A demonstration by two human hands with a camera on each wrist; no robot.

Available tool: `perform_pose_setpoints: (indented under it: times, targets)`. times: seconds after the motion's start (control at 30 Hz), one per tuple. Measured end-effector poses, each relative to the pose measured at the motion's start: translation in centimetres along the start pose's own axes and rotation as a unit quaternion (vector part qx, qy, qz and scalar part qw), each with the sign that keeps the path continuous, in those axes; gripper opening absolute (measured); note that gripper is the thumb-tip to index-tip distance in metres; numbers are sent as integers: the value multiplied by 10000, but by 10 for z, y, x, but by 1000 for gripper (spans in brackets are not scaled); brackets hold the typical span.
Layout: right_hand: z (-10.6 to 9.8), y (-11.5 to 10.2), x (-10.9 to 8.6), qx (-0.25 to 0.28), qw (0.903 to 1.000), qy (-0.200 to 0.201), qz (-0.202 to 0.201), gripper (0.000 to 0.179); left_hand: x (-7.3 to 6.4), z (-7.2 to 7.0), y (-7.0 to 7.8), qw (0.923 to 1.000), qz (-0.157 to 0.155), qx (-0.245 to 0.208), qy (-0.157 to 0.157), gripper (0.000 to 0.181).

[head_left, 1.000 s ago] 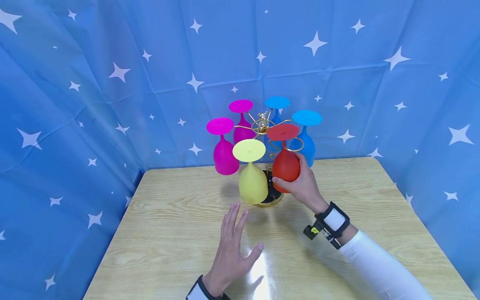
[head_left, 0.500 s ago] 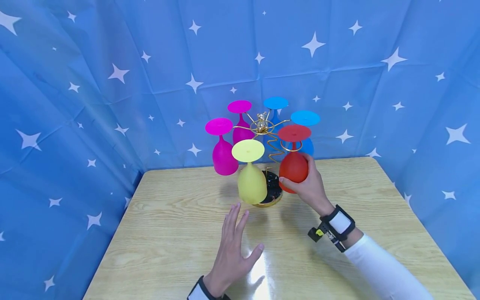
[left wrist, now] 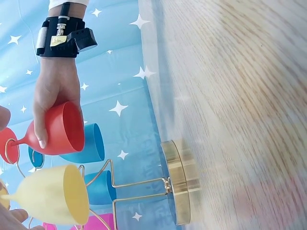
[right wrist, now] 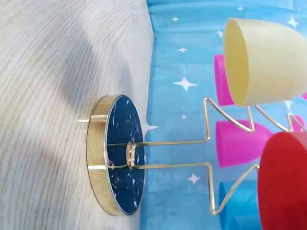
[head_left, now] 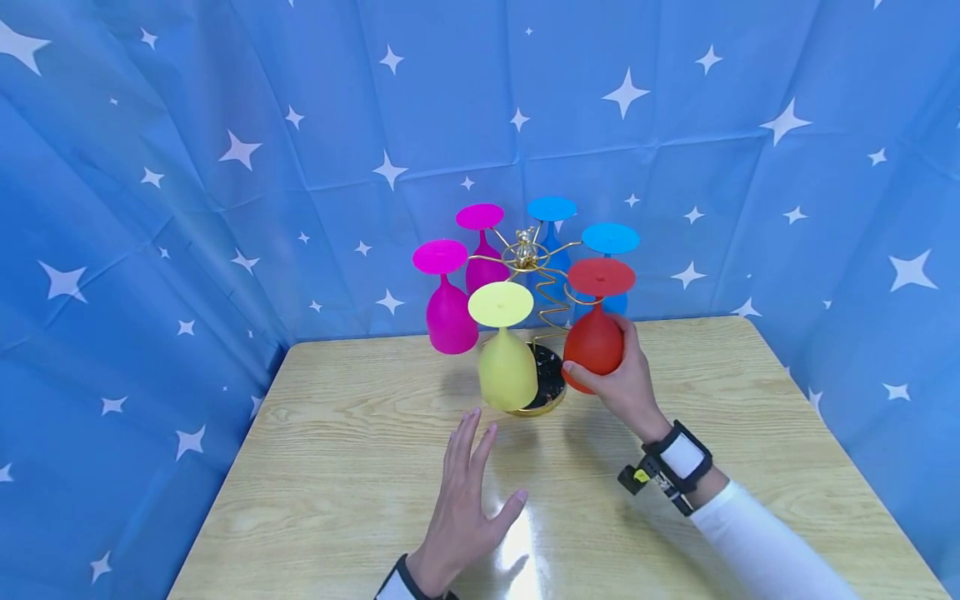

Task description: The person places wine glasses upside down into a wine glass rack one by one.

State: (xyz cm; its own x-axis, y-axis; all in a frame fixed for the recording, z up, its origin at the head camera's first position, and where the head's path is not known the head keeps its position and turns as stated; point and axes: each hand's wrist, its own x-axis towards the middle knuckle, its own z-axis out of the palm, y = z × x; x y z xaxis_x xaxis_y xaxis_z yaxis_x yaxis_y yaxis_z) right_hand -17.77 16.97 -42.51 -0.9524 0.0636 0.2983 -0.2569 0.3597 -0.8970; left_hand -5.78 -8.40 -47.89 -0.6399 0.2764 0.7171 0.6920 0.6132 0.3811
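Observation:
My right hand (head_left: 627, 385) grips the bowl of a red wine goblet (head_left: 594, 342), which hangs upside down, foot up. In the head view, a looped arm of the gold wire rack (head_left: 552, 287) overlaps its stem just under the foot. To its left hangs a yellow goblet (head_left: 507, 371), also inverted. My left hand (head_left: 467, 508) is held below the yellow goblet with its fingers straight and thumb spread, holding nothing. The left wrist view shows the right thumb along the side of the red goblet (left wrist: 60, 129).
Two magenta goblets (head_left: 452, 317) hang on the left of the rack, and two blue goblets (head_left: 611, 238) at the back right. The rack's round black and gold base (right wrist: 125, 191) stands on the wooden table (head_left: 337, 467). A blue star-patterned curtain (head_left: 315, 208) is behind.
My right hand and the red goblet have shifted to the right, apart from the yellow goblet, and slightly lower. The left hand has stayed in place.

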Motion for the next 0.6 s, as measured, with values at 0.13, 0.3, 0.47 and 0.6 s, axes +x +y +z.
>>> perform_pose_setpoints:
  times: [0.13, 0.3, 0.47, 0.6]
  targets:
    - [0, 2, -3, -4, 10000, 53, 14, 96, -1, -1, 0, 10000, -24, 27, -10, 74]
    - [1, 4, -6, 40, 10000, 36, 7, 96, -1, 0, -1, 10000, -14, 63, -5, 74]
    - [3, 7, -9, 81, 10000, 20, -15, 96, -1, 0, -3, 10000, 32, 71, 39, 74]
    - [4, 9, -9, 77, 10000, 28, -28, 96, -2, -1, -3, 10000, -25, 63, 21, 74]
